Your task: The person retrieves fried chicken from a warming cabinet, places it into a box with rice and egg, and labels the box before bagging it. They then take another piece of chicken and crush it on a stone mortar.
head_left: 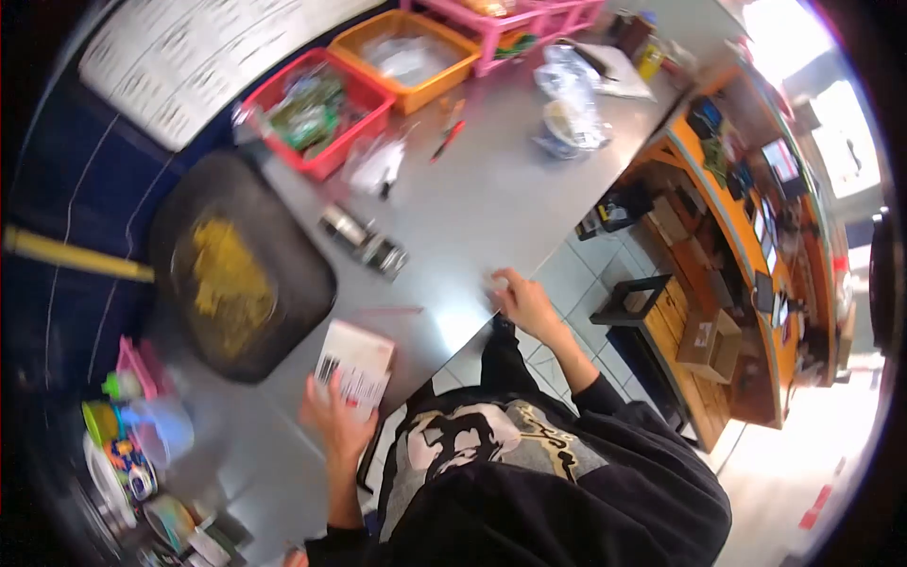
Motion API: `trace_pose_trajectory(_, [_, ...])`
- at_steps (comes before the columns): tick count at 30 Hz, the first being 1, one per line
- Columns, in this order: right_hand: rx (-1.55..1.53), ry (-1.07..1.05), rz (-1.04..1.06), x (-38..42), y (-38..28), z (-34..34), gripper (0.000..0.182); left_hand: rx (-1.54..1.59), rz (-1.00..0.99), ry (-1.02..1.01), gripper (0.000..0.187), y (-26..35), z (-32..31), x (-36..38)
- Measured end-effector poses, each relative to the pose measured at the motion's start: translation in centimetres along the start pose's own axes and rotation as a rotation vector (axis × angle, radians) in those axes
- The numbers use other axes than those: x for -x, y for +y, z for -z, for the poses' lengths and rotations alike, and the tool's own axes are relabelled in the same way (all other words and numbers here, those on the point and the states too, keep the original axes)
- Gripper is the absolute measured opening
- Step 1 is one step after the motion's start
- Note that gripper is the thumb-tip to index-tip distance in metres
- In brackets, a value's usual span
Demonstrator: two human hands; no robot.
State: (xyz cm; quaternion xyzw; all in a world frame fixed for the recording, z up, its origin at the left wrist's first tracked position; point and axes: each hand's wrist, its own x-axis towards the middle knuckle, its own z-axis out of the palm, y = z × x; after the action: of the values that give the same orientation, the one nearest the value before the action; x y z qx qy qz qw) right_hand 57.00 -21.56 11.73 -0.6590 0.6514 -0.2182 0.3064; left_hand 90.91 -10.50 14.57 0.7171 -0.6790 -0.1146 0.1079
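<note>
My left hand (pixel 336 421) grips the lower end of a white box (pixel 357 364) printed with a barcode and red marks, held over the metal table. My right hand (pixel 528 305) is over the table's front edge, slightly blurred, with fingers bent and apart and nothing visible in them. A thin pinkish stick (pixel 389 310) lies just beyond the box. Farther back is a clear-and-dark cylindrical object (pixel 383 255), whose kind I cannot make out.
A black tray (pixel 312 274) holding yellowish material stands at the left. Along the back are a red basket (pixel 323 170), an orange basket (pixel 406 97) and a pink rack (pixel 487 47). A red pen (pixel 448 140) and plastic bag (pixel 570 104) lie on the metal table (pixel 463 208). Cups crowd the lower left.
</note>
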Motion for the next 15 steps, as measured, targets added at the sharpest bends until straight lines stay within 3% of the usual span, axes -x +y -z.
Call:
trace_pose_trajectory(3, [-0.221, 0.191, -0.141, 1.3, 7.9, 5.1, 0.017, -0.114, 0.018, -0.003, 0.085, 4.5, 1.9, -0.2])
trace_pose_trajectory(8, [-0.359, 0.401, -0.403, -1.4, 17.4, 17.0, 0.019, -0.113, 0.037, 0.024, 0.077, 18.6, 1.1, -3.5])
trace_pose_trajectory(10, [-0.360, 0.406, -0.341, -4.2, 20.6, 22.3, 0.020, -0.110, 0.003, 0.047, 0.079, 24.1, -1.8, -6.4])
trace_pose_trajectory(11, [-0.328, 0.464, -0.196, -6.3, 23.8, 23.6, 0.018, -0.057, -0.004, 0.067, 0.081, 26.7, -3.4, -8.4])
trace_pose_trajectory(15, [-0.220, 0.430, 0.019, -15.3, 27.6, 32.5, 0.013, -0.024, 0.027, 0.055, 0.093, 33.5, -10.7, -15.4])
